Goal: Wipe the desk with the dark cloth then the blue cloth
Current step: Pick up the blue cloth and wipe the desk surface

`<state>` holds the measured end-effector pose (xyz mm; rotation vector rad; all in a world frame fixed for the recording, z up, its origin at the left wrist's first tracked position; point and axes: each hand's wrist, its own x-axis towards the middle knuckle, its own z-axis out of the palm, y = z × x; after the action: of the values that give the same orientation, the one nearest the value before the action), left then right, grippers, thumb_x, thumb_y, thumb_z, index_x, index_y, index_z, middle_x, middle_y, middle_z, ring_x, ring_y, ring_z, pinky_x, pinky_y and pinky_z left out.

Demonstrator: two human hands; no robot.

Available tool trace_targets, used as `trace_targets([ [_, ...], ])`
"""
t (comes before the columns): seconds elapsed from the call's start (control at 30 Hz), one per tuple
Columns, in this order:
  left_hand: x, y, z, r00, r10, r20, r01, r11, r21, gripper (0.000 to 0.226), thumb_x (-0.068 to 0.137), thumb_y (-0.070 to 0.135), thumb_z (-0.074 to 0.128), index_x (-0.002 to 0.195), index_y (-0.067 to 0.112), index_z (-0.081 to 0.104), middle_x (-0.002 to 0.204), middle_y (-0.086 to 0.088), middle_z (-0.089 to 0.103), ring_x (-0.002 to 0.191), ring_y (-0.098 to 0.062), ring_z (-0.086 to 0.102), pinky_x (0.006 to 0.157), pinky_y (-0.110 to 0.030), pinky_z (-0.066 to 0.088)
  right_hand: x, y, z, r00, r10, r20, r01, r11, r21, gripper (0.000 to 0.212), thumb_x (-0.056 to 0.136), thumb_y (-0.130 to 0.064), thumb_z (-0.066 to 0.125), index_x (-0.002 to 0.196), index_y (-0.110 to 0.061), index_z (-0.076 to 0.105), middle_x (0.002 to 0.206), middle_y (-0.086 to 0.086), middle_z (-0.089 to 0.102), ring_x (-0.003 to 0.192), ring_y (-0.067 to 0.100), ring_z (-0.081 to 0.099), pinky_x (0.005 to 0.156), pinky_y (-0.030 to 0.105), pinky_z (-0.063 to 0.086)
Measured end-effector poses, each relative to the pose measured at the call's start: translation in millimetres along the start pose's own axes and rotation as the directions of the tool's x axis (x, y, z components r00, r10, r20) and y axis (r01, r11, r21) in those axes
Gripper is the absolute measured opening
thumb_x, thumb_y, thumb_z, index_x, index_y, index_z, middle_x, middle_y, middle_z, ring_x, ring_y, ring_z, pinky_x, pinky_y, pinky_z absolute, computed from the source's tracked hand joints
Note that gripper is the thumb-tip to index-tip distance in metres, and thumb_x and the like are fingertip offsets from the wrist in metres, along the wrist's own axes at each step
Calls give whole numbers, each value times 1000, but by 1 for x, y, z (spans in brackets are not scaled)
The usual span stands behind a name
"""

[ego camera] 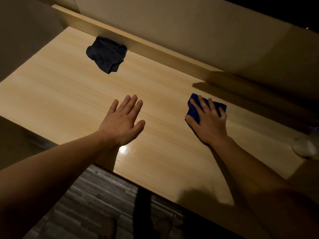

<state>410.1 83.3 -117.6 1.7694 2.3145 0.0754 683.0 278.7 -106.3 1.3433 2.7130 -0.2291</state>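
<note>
Head view: a pale wood-grain desk runs across the frame under dim, warm light, with a raised back rail along its far edge. At the left, far side lies the dark cloth, crumpled in a loose heap, its far corner touching the rail. No hand is on it.

Nearer the middle, the left hand reaches out over the desk, palm down, fingers straight and slightly fanned, thumb out to the side. It holds nothing. Whether the palm rests on the wood or hangs just above it cannot be told. A bright glare spot shows on the glossy surface just beside the wrist. The dark cloth is well apart from this hand, farther back and a little left.

To the right, the right hand lies flat on the blue cloth, fingers spread over it and pressing it to the desk. The cloth shows beyond the fingertips and along the thumb side; the rest is hidden under the palm. It sits near the shadowed back of the desk.

At the far right edge a pale, blurred object rests on the desk; what it is cannot be told. Below the near edge, grey plank floor shows.
</note>
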Motion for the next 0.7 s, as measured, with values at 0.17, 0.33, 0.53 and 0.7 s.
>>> trace_targets([
  [0.17, 1, 1, -1, 1000, 3, 7, -3, 1000, 0, 81, 103, 71, 6, 170, 28, -7, 178, 1, -16, 162, -17, -20, 132, -52, -6, -47, -22, 11, 1000, -13, 18, 13, 1000, 18, 71, 97, -75, 10, 162, -46, 6, 173, -12, -1, 159, 18, -2, 124, 54, 7],
  [0.33, 1, -1, -2, 1000, 19, 8, -19, 1000, -10, 82, 103, 70, 6, 171, 26, -5, 178, -2, -14, 163, -19, -18, 132, -53, -7, -94, -44, 23, 1000, -15, 21, 14, 999, 28, 68, 101, -71, 15, 163, -44, 3, 172, -13, -5, 159, 14, -8, 125, 50, 4],
  [0.53, 2, -2, 1, 999, 33, 8, -32, 999, -18, 82, 103, 68, 8, 171, 24, -4, 179, -4, -12, 164, -21, -17, 131, -55, -7, -147, -73, 35, 1000, 15, 9, -15, 997, 71, 65, 103, -66, 16, 163, -42, 4, 171, -15, -6, 157, 8, -13, 127, 43, 2],
  [0.7, 4, -5, 1, 998, 55, 24, -54, 998, -27, 84, 102, 71, 5, 171, 23, -6, 178, -5, -13, 163, -22, -18, 131, -55, -8, -176, -95, 41, 999, 51, 6, -51, 991, 123, 64, 103, -63, 16, 162, -40, 8, 170, -16, -3, 157, 6, -7, 125, 39, 3],
])
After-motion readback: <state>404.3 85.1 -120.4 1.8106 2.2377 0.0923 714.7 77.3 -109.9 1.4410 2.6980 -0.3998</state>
